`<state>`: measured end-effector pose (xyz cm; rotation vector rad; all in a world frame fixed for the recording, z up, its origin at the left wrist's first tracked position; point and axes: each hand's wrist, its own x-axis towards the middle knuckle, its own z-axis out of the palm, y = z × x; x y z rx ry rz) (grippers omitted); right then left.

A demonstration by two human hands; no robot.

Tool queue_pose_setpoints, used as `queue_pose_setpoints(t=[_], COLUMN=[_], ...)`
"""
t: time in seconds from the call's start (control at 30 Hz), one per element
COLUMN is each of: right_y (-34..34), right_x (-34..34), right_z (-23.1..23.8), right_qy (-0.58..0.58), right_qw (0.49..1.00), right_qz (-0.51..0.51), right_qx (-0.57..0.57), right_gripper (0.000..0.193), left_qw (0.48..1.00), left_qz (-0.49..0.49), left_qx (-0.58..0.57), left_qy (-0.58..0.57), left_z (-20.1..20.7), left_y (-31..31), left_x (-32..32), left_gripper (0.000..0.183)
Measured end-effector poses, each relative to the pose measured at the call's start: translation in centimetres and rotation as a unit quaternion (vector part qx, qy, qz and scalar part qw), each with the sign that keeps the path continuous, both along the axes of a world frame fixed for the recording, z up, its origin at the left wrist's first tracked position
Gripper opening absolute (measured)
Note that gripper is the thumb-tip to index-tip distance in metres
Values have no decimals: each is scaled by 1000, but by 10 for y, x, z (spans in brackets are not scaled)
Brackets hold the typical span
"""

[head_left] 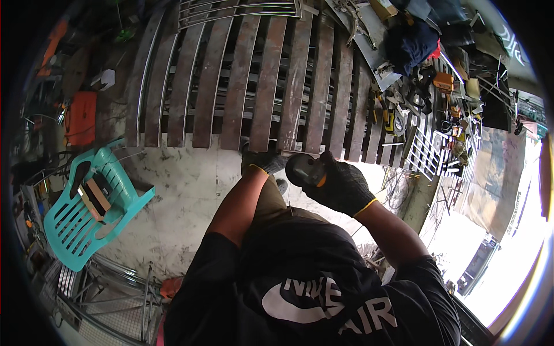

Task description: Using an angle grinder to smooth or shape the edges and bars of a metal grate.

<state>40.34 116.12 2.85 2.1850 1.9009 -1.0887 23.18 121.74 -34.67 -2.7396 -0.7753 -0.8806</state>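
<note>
Head view: right hand (346, 189), gloved, fingers wrapped round dark round-ended tool (301, 169) with orange accent. Tool at near edge of slatted worktop (238, 92), between both hands. Left hand (270, 162), gloved, at same edge, just beside tool; whether its fingers pinch anything, cannot tell. Step in hand, seemingly: tool being worked at worktop edge. Next move likely calls for firm right grip, left fingers clear of tool.
</note>
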Motion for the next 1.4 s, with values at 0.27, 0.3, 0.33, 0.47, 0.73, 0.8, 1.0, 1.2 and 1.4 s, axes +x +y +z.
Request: queue_pose_setpoints(t=[0.27,0.3,0.33,0.47,0.73,0.8,1.0,1.2,1.4], right_y=[13,14,15,16,8,4,-5,-14,-25], right_x=[-14,-16,-17,-17,2,9,26,44,61], right_z=[-5,-7,-7,-7,5,7,10,14,11], right_qy=[47,54,67,61,33,21,-5,-17,-32], right_qw=[998,997,996,997,999,999,999,998,996], right_qz=[11,6,1,6,-22,-24,-26,-37,-54], right_qx=[47,46,52,36,-18,-27,-47,-57,-68], right_gripper=[75,76,76,78,80,82,88,88,86], left_qw=[980,978,977,974,980,983,987,977,995], left_qz=[-5,-2,0,1,-33,-41,-51,-61,-32], left_qx=[-197,-207,-214,-225,-190,-176,-142,-189,-90], left_qy=[-14,-15,-14,-18,-42,-44,-46,-74,18], left_z=[-23,-24,-26,-31,-31,-31,-35,-21,-20], left_y=[-9,-8,-8,-8,-6,-6,-3,0,-5], left_x=[1,-1,-1,-4,1,2,5,9,-4], left_gripper=[67,67,66,65,63,63,61,66,75])
